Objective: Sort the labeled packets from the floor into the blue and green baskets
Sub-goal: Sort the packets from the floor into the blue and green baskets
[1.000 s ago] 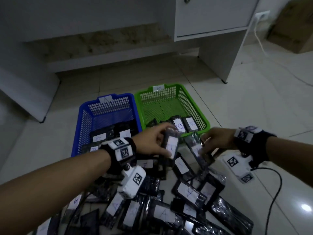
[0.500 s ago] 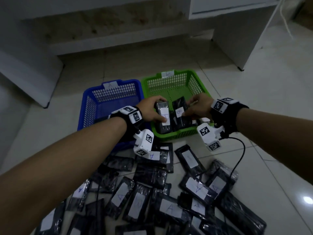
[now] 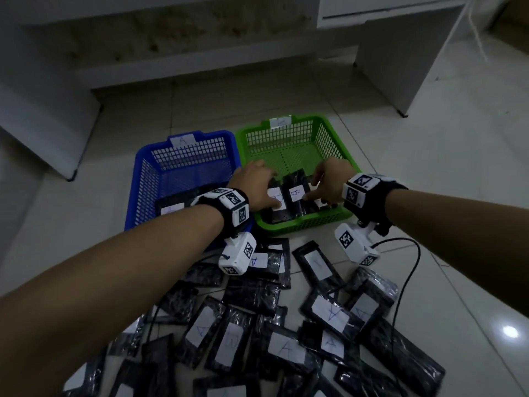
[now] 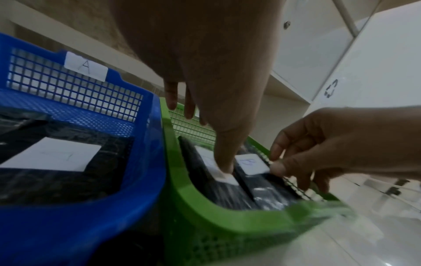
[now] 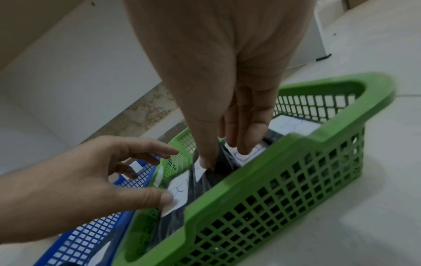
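Side by side on the tiled floor stand the blue basket (image 3: 183,138), tagged A, and the green basket (image 3: 337,144). Both my hands are inside the green one's near end. My left hand (image 3: 264,193) has its fingers spread, and its thumb (image 4: 224,167) presses on the label of a black packet (image 3: 276,214) lying in the basket. My right hand (image 3: 317,189) pinches the right edge of the packet labelled B (image 3: 296,193) between thumb (image 4: 276,168) and fingers. More packets lie beneath. A labelled packet (image 4: 50,158) lies in the blue basket. Several labelled black packets (image 3: 286,348) cover the floor near me.
A white desk leg (image 3: 400,67) stands behind the baskets on the right and a white panel (image 3: 43,124) on the left. A black cable (image 3: 412,276) runs from my right wrist across the packets. Bare tile lies to the right.
Both hands carried their packets forward from above the floor pile into the green basket and lowered them. My left fingers have spread off their packet.
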